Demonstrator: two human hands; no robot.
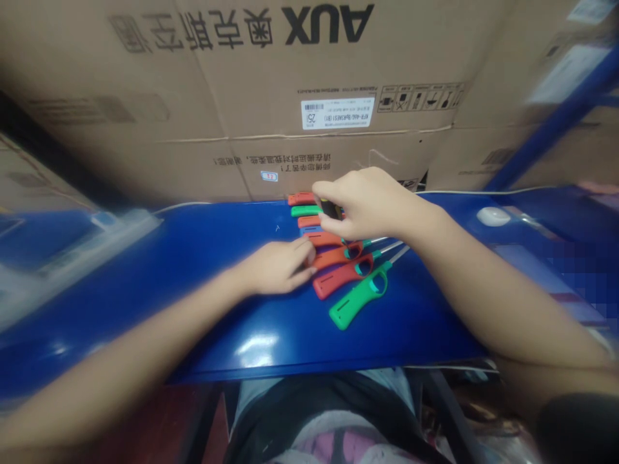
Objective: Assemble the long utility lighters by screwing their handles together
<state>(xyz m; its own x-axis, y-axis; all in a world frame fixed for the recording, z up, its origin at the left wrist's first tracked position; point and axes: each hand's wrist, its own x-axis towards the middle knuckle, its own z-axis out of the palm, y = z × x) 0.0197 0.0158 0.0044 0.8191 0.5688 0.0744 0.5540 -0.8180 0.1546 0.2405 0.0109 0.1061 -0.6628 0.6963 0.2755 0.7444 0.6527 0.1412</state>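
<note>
Nearest me, the blue table (411, 328) carries a green lighter (353, 304), lying slantwise at the near end of a row of long-nosed lighters. Just beyond it I have a red lighter (338, 278), then an orange lighter (333, 258). My left hand (283, 265) is at the handle ends, fingers curled narrow; I cannot tell whether they grip anything. Farther up the row, my right hand (365, 201) has its fingers closed on a small dark object (331, 210), above the far lighters, one of them blue. Behind the table stands a large printed carton (232, 96).
</note>
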